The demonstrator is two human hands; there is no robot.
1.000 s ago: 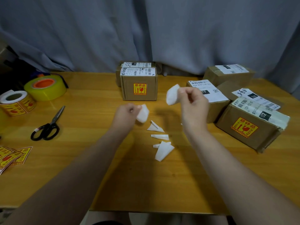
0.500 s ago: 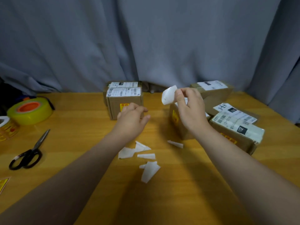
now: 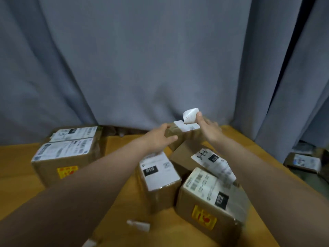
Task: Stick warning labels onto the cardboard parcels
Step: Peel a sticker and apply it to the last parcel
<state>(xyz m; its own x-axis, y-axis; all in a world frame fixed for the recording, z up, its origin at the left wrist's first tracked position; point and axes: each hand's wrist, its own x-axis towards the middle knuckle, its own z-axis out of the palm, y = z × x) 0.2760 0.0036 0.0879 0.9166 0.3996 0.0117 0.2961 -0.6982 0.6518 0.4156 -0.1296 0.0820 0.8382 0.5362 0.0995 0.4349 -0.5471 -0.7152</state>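
Observation:
Several cardboard parcels stand on the wooden table (image 3: 16, 177). The far parcel (image 3: 179, 134) at the back carries a white shipping label. My left hand (image 3: 160, 138) rests on its left end with fingers spread. My right hand (image 3: 208, 129) is at that parcel's right end and pinches a curled label (image 3: 190, 115), seen from its white side, above the parcel. A small parcel (image 3: 158, 182) and a parcel with a yellow-red warning label (image 3: 206, 207) sit nearer me on the right. The left parcel (image 3: 65, 164) also shows a warning label.
A flat parcel (image 3: 194, 157) lies between the far one and the front-right one. White backing scraps (image 3: 138, 225) lie on the table near me. Grey curtains hang close behind the table. Another box (image 3: 304, 162) sits lower, beyond the table's right edge.
Both hands have reached forward to the far parcel. The left hand, empty since dropping its white scrap, now rests on the box. The view has swung up and to the right.

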